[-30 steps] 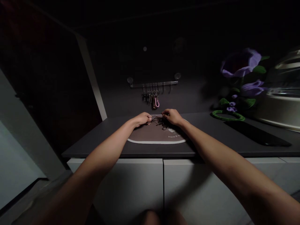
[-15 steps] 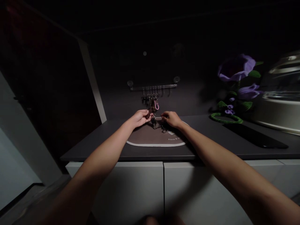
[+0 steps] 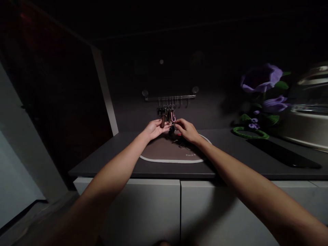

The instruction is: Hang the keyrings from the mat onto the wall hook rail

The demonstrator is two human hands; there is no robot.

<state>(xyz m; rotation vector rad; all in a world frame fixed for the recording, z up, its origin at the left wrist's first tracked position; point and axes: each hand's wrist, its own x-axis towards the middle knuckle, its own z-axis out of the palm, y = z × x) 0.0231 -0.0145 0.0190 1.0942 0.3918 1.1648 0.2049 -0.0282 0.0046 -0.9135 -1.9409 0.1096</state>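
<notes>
Left grip [image 3: 153, 130] holds brown fob [image 3: 163, 122]; right grip [image 3: 189, 131] beside keys [image 3: 171, 130], contact unclear

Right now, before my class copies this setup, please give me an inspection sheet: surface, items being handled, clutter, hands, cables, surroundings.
Surface: dark countertop bearing a white-rimmed brown mat.
Items handled: brown fob by the left hand; dark key-like pieces between both hands, too dim for detail.
Clutter: flat black slab, green ring and purple flower, all toward the right.
Hands: left palm up, thumb by the fob; right hand with curled fingers, grip unclear.
Cables: nothing seen.
Surroundings: clear hook rail on the wall, keys and pink loop below it; pale cabinet doors under the countertop.
</notes>
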